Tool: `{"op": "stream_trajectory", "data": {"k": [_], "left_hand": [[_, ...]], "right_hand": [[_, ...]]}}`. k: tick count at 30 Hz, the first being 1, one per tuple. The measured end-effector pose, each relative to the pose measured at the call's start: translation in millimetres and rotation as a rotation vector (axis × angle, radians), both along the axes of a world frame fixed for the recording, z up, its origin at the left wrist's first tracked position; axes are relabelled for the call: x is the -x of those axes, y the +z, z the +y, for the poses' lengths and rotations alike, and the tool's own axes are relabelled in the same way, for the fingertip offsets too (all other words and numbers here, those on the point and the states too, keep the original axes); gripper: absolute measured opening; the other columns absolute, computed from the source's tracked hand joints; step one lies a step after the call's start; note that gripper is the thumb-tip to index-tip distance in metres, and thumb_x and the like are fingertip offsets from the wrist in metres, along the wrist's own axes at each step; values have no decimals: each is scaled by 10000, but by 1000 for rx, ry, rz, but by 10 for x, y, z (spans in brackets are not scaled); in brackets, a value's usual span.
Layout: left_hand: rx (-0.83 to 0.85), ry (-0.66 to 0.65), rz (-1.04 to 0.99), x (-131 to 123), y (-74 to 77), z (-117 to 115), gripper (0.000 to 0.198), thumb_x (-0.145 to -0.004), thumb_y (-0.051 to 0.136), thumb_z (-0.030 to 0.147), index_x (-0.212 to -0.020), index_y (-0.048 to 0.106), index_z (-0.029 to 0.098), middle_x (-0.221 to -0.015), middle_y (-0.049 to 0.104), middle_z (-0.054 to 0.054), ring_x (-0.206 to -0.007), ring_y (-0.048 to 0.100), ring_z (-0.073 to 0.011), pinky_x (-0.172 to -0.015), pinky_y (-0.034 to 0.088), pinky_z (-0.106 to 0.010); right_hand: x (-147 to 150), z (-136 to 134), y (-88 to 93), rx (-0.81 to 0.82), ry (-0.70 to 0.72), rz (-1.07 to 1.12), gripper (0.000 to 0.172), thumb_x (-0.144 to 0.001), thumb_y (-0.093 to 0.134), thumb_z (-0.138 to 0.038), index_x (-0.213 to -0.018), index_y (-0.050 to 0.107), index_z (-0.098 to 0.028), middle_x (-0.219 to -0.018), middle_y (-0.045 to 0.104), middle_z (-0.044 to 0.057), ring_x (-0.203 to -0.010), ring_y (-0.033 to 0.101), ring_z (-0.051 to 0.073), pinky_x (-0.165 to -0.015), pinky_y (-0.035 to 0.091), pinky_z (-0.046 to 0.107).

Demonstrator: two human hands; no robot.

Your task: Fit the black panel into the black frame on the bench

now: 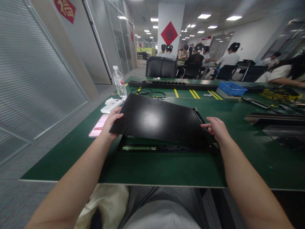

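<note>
A: How is the flat, glossy black rectangular panel sitting?
B: It is sitting tilted, its left end standing above the thin black rectangular frame, its right end lying low by the right rail; contact there is not showing clearly.
A: And the frame?
B: It is lying on the dark green tabletop, partly beneath the panel, its near rail exposing a narrow green circuit board.

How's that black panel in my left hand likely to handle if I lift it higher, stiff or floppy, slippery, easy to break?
The black panel seems stiff: your left hand holds one end up without obvious sag. Its face returns a bright glare, so it may be slippery. Thin and broad, it could crack if twisted against the frame.
</note>
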State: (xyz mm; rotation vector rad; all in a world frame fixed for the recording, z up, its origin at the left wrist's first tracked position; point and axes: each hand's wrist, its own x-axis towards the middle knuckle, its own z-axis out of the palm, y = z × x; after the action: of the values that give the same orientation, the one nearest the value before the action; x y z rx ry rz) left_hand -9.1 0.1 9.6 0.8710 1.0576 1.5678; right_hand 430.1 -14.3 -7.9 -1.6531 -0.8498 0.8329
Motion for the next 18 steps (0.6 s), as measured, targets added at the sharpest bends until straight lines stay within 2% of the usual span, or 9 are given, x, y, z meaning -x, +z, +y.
{"op": "stream_trajectory", "data": {"k": [18], "left_hand": [[31,3,64,-16,-8,-8,482,-554,761,234,-1020,643,208,-883,697,-12,-844,673,-247,-740,545,-348]], "right_hand": [[44,-32,54,10,-24,-22,234,-904,586,-216,-1119,615,-130,-582,671,51,-337,348,72,-342,221,174]]}}
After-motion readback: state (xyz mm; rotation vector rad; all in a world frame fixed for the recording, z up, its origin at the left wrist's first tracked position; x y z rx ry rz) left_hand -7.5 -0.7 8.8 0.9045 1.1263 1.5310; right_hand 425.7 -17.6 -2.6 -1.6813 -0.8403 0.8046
